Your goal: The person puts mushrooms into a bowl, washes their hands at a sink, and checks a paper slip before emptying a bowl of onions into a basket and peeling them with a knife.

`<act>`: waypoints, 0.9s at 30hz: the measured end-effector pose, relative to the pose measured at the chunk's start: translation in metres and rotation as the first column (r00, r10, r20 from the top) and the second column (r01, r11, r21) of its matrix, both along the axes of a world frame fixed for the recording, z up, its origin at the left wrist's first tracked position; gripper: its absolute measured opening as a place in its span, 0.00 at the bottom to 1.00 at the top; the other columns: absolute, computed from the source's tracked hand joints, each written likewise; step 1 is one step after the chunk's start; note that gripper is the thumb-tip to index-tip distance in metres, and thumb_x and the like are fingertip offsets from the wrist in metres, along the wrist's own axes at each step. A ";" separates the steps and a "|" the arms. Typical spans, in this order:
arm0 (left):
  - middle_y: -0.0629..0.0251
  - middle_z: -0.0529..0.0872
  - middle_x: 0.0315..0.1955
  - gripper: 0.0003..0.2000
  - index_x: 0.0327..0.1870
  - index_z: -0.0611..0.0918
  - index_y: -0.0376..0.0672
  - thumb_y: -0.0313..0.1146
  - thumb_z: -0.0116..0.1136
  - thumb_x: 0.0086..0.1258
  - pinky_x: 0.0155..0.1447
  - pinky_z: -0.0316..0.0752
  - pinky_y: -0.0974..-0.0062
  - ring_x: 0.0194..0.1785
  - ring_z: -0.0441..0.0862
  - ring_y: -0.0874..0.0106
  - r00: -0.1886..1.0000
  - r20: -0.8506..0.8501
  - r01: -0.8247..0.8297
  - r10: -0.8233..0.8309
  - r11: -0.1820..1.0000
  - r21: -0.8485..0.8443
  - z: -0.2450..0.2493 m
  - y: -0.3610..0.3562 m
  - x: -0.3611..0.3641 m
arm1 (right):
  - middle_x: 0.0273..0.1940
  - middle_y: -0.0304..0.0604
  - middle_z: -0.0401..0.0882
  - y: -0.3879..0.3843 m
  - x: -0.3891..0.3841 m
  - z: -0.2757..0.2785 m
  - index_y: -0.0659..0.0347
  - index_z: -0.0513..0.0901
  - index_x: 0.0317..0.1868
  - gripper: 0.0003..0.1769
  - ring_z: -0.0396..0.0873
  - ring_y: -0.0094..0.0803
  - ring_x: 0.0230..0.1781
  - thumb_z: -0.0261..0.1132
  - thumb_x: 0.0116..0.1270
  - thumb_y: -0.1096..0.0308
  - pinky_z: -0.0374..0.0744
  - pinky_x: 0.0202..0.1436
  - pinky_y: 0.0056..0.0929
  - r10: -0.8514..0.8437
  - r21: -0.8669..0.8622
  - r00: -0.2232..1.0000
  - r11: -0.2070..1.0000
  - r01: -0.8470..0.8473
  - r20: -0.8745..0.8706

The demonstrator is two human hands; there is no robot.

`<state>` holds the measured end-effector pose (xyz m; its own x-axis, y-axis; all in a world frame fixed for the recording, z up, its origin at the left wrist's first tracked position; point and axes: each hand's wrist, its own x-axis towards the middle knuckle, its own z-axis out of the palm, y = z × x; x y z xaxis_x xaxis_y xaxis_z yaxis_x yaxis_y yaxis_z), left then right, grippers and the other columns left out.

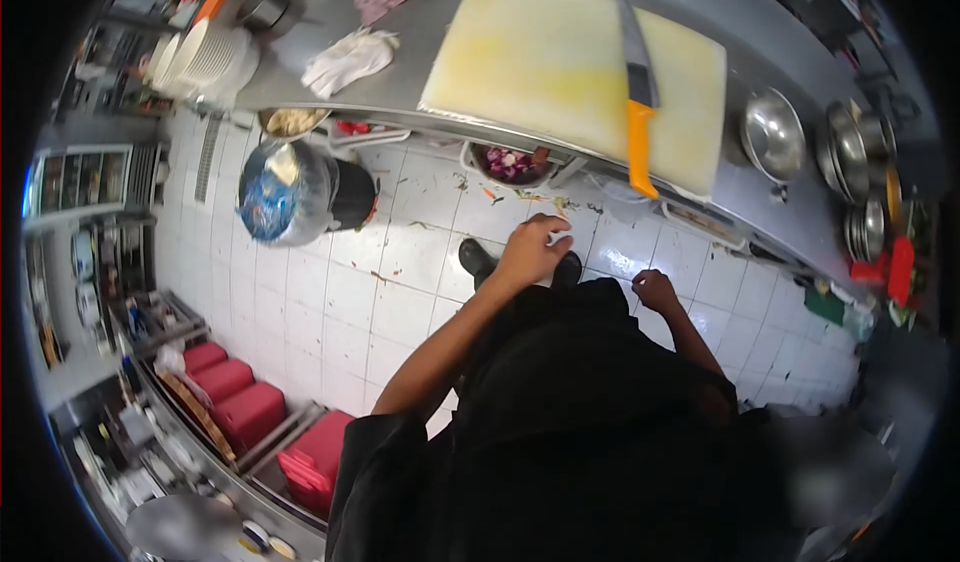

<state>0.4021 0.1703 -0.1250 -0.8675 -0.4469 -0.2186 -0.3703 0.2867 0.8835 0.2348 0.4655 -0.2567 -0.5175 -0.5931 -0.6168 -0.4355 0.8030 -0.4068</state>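
At the top, the board (530, 52) is pale yellow and the knife (641, 107) has an orange handle. The middle has 2 black shoes (477, 258) and white square tiles (400, 312). Boxes (250, 409) at lower left are red.

The counter (428, 27) looks like brushed metal with a dull sheen, while the board (540, 52) on it appears to be smooth, matt plastic. The knife (640, 100) pairs a metal blade with a handle that looks like smooth plastic. The rag (350, 62) is soft, creased cloth; the bowl (773, 137) is polished, reflective metal. Glossy tiles (400, 307) throw back light. The bin (353, 197) seems plastic, lined with a crinkled, see-through plastic bag (305, 207). The person's shirt (600, 442) is matt cloth.
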 end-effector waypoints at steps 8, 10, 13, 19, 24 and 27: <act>0.52 0.89 0.39 0.17 0.44 0.86 0.38 0.40 0.69 0.59 0.50 0.78 0.67 0.44 0.86 0.62 0.751 0.457 -0.632 0.476 0.718 0.292 -0.153 -0.085 0.093 | 0.35 0.49 0.87 -0.087 0.038 0.002 0.61 0.87 0.37 0.11 0.86 0.40 0.35 0.66 0.58 0.64 0.82 0.44 0.34 -0.053 0.041 0.974 0.998 0.045 0.221; 0.52 0.89 0.39 0.18 0.43 0.87 0.37 0.42 0.70 0.58 0.52 0.78 0.65 0.44 0.86 0.60 0.676 0.515 -0.677 0.528 0.721 0.149 -0.191 -0.101 0.105 | 0.30 0.45 0.84 -0.105 0.055 0.005 0.66 0.84 0.43 0.13 0.82 0.28 0.25 0.65 0.62 0.67 0.80 0.27 0.27 -0.123 0.011 0.933 0.992 0.127 0.339; 0.51 0.89 0.40 0.20 0.46 0.86 0.40 0.44 0.70 0.57 0.55 0.77 0.62 0.48 0.86 0.55 0.843 0.424 -0.319 0.331 0.942 -0.100 -0.336 -0.118 0.115 | 0.28 0.43 0.83 -0.133 0.082 0.027 0.64 0.84 0.45 0.13 0.80 0.27 0.22 0.65 0.64 0.65 0.78 0.27 0.27 -0.238 0.053 0.914 0.971 0.234 0.330; 0.46 0.84 0.52 0.31 0.57 0.79 0.35 0.44 0.72 0.54 0.63 0.73 0.62 0.58 0.80 0.52 0.581 0.573 -0.762 0.578 0.633 0.134 -0.327 -0.131 0.060 | 0.31 0.46 0.84 -0.146 0.089 0.043 0.59 0.84 0.47 0.13 0.83 0.32 0.25 0.65 0.64 0.62 0.80 0.33 0.31 -0.111 0.094 0.973 0.991 0.093 0.203; 0.44 0.83 0.52 0.35 0.61 0.75 0.34 0.44 0.73 0.54 0.62 0.73 0.62 0.59 0.80 0.51 0.476 0.589 -0.862 0.653 0.479 0.167 -0.386 -0.132 0.012 | 0.29 0.46 0.84 -0.162 0.066 0.033 0.65 0.83 0.49 0.16 0.82 0.28 0.24 0.64 0.64 0.66 0.79 0.29 0.26 -0.148 0.268 0.959 0.960 0.081 0.241; 0.42 0.84 0.49 0.35 0.59 0.74 0.33 0.45 0.72 0.53 0.61 0.74 0.59 0.57 0.80 0.48 0.383 0.567 -0.907 0.729 0.413 0.081 -0.429 -0.135 -0.018 | 0.30 0.45 0.84 -0.148 0.052 0.017 0.63 0.82 0.51 0.16 0.82 0.29 0.24 0.63 0.64 0.66 0.80 0.30 0.28 -0.187 0.321 0.955 0.941 0.107 0.228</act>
